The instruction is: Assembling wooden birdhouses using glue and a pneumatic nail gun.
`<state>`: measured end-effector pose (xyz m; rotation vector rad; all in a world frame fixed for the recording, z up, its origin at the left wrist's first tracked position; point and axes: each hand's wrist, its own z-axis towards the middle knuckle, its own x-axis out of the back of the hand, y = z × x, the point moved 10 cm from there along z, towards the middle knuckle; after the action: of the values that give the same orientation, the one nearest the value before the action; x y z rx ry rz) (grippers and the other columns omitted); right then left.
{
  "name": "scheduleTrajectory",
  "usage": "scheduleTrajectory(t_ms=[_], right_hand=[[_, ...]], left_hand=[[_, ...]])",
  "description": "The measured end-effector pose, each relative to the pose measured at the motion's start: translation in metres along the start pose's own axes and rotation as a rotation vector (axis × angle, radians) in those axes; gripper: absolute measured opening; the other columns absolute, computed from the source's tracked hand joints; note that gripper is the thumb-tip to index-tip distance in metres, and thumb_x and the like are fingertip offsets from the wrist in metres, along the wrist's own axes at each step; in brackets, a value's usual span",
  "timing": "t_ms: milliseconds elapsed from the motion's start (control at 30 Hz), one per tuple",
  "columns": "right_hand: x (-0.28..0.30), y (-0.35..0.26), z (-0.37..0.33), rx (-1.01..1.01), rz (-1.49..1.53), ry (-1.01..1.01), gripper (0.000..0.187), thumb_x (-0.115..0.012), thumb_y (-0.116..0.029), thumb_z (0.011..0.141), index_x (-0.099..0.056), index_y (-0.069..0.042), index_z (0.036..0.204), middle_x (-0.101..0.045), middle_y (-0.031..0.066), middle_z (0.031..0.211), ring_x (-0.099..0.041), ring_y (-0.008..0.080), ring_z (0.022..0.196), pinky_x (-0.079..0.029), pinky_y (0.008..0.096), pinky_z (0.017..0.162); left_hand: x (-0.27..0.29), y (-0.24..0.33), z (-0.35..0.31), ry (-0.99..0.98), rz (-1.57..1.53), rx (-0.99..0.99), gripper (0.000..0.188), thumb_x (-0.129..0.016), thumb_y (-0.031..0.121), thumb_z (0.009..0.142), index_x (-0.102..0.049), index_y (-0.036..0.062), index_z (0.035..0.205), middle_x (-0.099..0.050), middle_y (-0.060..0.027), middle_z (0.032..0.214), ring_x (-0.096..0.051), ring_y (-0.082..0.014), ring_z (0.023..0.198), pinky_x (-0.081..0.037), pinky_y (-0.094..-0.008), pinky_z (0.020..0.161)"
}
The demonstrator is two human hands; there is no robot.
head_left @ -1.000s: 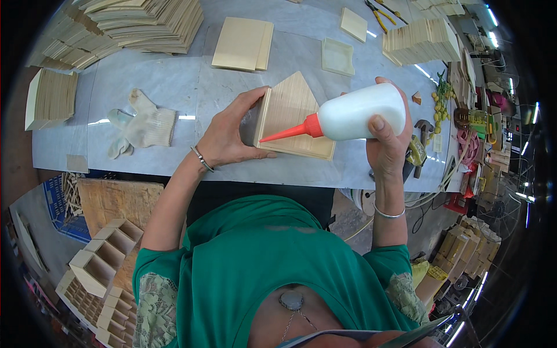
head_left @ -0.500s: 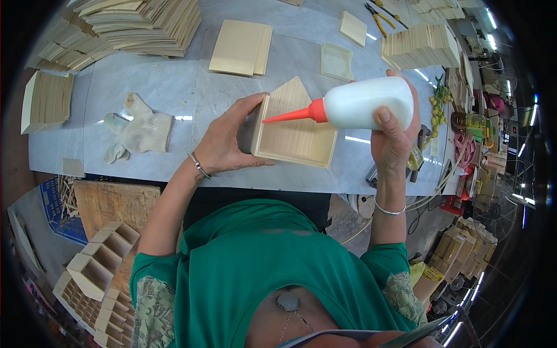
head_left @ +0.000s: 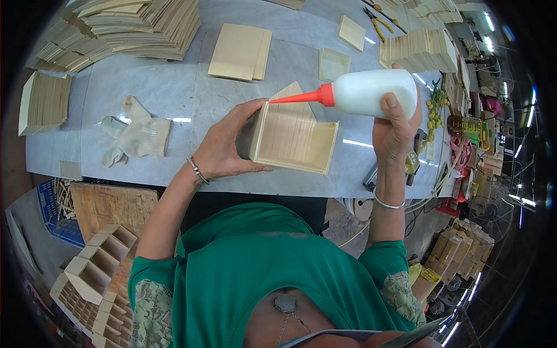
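White plastic squeeze bottle (head_left: 371,93) w/ red cone nozzle (head_left: 301,96), R hand (head_left: 397,127) wrapped round it, long axis R–L. Tip's at far end of L wall of open pale-wood box (head_left: 284,136), near side of table (head_left: 194,78). L hand (head_left: 229,142), half-open, clasps that wall; it's nearer box.

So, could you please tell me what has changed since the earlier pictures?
The right hand has carried the white bottle away from the person, its red nozzle travelling along the left edge of the wooden box to the far corner. The box seems slightly tipped. Nothing was taken up or let go: the left hand still holds the box, and the shallow tray lies where it was.
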<state>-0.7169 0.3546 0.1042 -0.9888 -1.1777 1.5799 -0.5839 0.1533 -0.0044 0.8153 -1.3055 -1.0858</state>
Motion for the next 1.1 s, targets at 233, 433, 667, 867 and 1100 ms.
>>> scheduleTrajectory(t_ms=[233, 433, 667, 867, 1100], right_hand=[[0.006, 0.009, -0.033, -0.153, 0.021, -0.004, 0.074, -0.079, -0.031, 0.070, -0.046, 0.003, 0.126, -0.055, 0.0099, 0.105, -0.058, 0.0176, 0.098, -0.048, 0.0307, 0.088], [-0.005, 0.005, -0.046, -0.136, -0.029, -0.045, 0.074, -0.082, -0.028, 0.069, -0.046, 0.002, 0.126, -0.055, 0.0093, 0.111, -0.057, 0.0170, 0.099, -0.048, 0.0294, 0.087], [-0.005, -0.003, -0.049, -0.114, -0.057, -0.061, 0.073, -0.082, -0.026, 0.070, -0.045, 0.001, 0.127, -0.054, 0.0101, 0.115, -0.056, 0.0176, 0.100, -0.048, 0.0300, 0.088], [0.004, -0.006, -0.051, -0.107, -0.048, -0.067, 0.073, -0.082, -0.026, 0.071, -0.045, 0.002, 0.127, -0.054, 0.0108, 0.115, -0.056, 0.0185, 0.101, -0.047, 0.0306, 0.088], [0.026, -0.013, -0.056, -0.099, -0.054, -0.026, 0.072, -0.082, -0.024, 0.071, -0.046, 0.003, 0.126, -0.054, 0.0107, 0.115, -0.055, 0.0187, 0.102, -0.046, 0.0311, 0.089]], left_hand=[[0.001, -0.004, 0.002, 0.002, -0.025, 0.037, 0.106, -0.090, 0.030, 0.050, -0.037, 0.0095, 0.139, -0.048, -0.0111, 0.136, -0.051, -0.0279, 0.122, -0.040, -0.0386, 0.106], [0.002, 0.001, 0.002, 0.027, 0.036, -0.032, 0.103, -0.089, 0.036, 0.053, -0.036, 0.0114, 0.139, -0.049, -0.0124, 0.132, -0.051, -0.0307, 0.120, -0.043, -0.0393, 0.102], [0.001, 0.001, 0.000, 0.028, 0.041, -0.026, 0.103, -0.089, 0.034, 0.053, -0.036, 0.0108, 0.139, -0.050, -0.0127, 0.132, -0.052, -0.0301, 0.120, -0.043, -0.0384, 0.102], [0.002, 0.000, 0.001, 0.033, 0.048, -0.018, 0.101, -0.089, 0.033, 0.054, -0.038, 0.0091, 0.138, -0.051, -0.0128, 0.131, -0.052, -0.0295, 0.120, -0.042, -0.0381, 0.103], [0.000, -0.005, 0.001, 0.021, -0.022, 0.042, 0.105, -0.089, 0.027, 0.051, -0.037, 0.0077, 0.140, -0.047, -0.0093, 0.138, -0.049, -0.0259, 0.123, -0.036, -0.0377, 0.108]])
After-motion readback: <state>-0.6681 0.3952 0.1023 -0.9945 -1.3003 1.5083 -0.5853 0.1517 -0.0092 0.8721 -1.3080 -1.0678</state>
